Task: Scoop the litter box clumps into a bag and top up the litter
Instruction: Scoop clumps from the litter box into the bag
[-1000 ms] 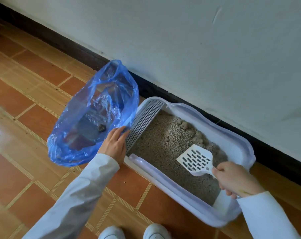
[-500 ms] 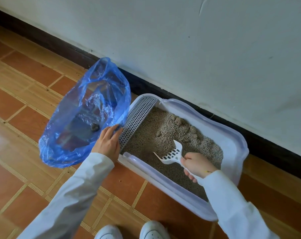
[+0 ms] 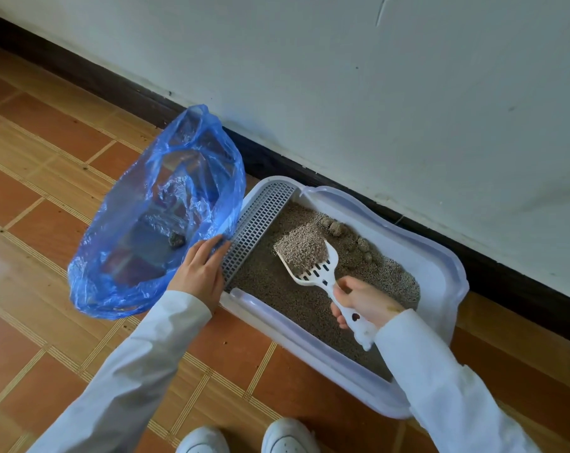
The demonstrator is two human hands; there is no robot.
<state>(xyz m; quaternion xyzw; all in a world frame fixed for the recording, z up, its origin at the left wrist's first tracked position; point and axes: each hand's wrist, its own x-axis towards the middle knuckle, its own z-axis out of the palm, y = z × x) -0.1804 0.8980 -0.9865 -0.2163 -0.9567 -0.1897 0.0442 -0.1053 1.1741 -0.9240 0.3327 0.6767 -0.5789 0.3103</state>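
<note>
A white litter box (image 3: 440,276) full of grey litter (image 3: 296,299) lies along the wall. My right hand (image 3: 363,302) grips the handle of a white slotted scoop (image 3: 322,273), which is lifted over the litter with a heap of litter (image 3: 301,248) on it. Several clumps (image 3: 337,228) lie near the far wall of the box. An open blue plastic bag (image 3: 159,217) stands left of the box with one dark clump (image 3: 176,240) inside. My left hand (image 3: 200,273) holds the bag's rim beside the box's grey grid step (image 3: 260,220).
The white wall (image 3: 375,93) and dark skirting (image 3: 97,80) run just behind the box and the bag. Orange floor tiles (image 3: 48,322) spread to the left and front. My two white shoes (image 3: 244,436) stand at the bottom edge.
My right hand dug the scoop into the litter and has now raised it with a heap of litter on it. My left hand stays on the bag's rim.
</note>
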